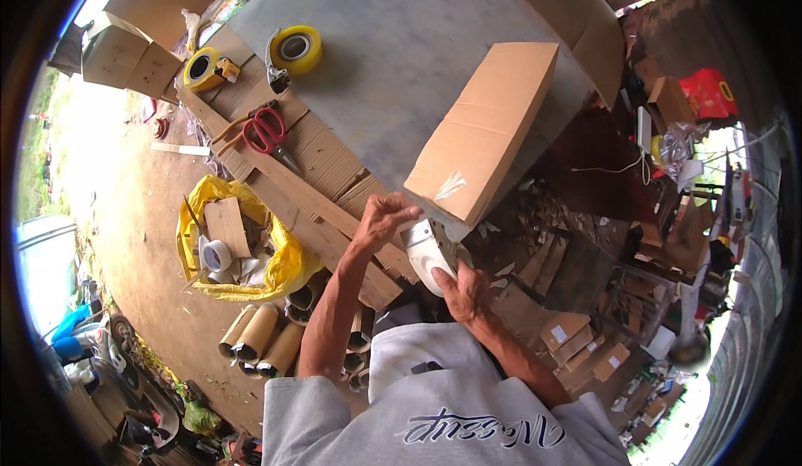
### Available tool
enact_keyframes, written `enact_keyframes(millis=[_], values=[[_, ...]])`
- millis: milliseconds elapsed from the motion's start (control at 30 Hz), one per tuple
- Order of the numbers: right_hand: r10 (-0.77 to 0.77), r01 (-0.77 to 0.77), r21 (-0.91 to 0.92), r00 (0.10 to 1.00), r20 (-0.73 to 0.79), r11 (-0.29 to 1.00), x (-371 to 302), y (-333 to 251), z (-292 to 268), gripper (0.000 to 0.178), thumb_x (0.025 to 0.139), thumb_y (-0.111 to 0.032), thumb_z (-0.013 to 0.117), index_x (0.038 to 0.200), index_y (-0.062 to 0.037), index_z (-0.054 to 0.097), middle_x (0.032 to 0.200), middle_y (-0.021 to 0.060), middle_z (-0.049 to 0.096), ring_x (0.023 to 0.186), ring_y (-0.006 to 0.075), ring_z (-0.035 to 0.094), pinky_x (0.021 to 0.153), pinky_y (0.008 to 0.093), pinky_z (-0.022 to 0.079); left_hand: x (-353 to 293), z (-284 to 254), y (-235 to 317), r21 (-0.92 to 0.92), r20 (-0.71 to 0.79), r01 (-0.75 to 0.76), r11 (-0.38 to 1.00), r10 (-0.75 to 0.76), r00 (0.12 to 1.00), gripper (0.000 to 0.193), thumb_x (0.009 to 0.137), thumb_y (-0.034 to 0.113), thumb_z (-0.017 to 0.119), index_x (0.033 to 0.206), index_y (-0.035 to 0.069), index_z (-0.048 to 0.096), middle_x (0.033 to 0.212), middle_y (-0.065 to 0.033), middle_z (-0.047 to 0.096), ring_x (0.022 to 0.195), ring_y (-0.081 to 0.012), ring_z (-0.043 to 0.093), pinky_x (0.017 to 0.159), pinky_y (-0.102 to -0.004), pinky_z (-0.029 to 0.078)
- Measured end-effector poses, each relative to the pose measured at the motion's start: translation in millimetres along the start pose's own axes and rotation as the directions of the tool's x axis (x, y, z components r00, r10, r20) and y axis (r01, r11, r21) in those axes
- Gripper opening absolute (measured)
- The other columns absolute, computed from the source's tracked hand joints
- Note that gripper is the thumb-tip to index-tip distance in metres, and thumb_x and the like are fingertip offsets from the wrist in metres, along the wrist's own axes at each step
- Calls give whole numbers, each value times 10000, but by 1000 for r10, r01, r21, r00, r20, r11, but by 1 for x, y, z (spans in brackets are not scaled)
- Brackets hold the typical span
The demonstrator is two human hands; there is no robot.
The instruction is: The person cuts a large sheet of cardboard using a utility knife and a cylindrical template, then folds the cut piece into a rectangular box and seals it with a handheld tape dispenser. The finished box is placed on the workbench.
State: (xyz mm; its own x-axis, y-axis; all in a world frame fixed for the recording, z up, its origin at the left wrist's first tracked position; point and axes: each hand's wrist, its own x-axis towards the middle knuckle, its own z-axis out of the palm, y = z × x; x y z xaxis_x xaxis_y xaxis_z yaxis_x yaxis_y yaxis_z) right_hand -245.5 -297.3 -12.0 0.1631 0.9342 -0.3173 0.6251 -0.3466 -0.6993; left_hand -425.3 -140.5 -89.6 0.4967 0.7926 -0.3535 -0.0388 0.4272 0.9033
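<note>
A white, rounded hand-held device (428,257) with a greyish top is gripped in my right hand (466,292); its exact kind does not show. My left hand (386,219) is closed in a pinch beside the device's upper end; what the fingers hold, if anything, is too small to make out. Just beyond both hands, a long brown cardboard box (484,119) rests on the grey tabletop (376,56). Its near end, with a white mark on top, reaches the table's near edge, close to my left fingertips.
Red-handled scissors (266,132) and pliers (236,129) lie on cardboard at the table's left. Two yellow tape rolls (296,49) sit farther back, one in a dispenser. A yellow sack (284,269) and cardboard tubes (255,332) stand on the floor at left; clutter fills the right.
</note>
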Motion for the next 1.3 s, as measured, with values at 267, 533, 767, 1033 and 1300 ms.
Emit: enact_keyframes(millis=[267,533,767,1033,1300], values=[[-70,31,-227,983,-167,973,3,10,30,415,930,-393,709,947,15,637,717,243,676,662,441,686,612,500,550,71,-25,-14,17,-52,-170,985,171,984,239,929,242,779,910,4,769,842,-17,675,836,-109,599,795,-298,475],[23,-69,-250,983,-183,966,18,13,39,440,930,-411,701,908,22,625,658,254,647,624,445,673,591,516,538,101,-13,-22,118,-75,-247,962,257,964,176,907,192,795,939,19,799,884,-27,663,906,-134,579,819,-286,469],[-10,-35,-223,980,-199,974,21,18,38,437,927,-408,704,911,22,626,669,263,651,628,451,674,590,517,539,109,18,-52,204,-263,-347,915,393,881,338,809,133,874,1109,38,752,1091,-54,615,986,-161,590,792,-305,527],[2,-42,-271,989,-147,962,20,17,26,415,926,-404,702,934,7,642,722,270,668,671,471,677,623,526,544,111,23,-36,727,-146,-239,644,485,862,645,879,379,771,1372,9,581,1281,-215,610,1118,-323,629,970,-438,531],[-46,17,-261,993,-106,965,22,13,5,412,917,-426,694,837,-24,654,682,187,679,695,413,699,652,504,572,61,110,35,867,60,-100,487,98,993,1205,667,270,836,1647,168,142,1550,-450,225,1438,-611,262,1183,-575,318]])
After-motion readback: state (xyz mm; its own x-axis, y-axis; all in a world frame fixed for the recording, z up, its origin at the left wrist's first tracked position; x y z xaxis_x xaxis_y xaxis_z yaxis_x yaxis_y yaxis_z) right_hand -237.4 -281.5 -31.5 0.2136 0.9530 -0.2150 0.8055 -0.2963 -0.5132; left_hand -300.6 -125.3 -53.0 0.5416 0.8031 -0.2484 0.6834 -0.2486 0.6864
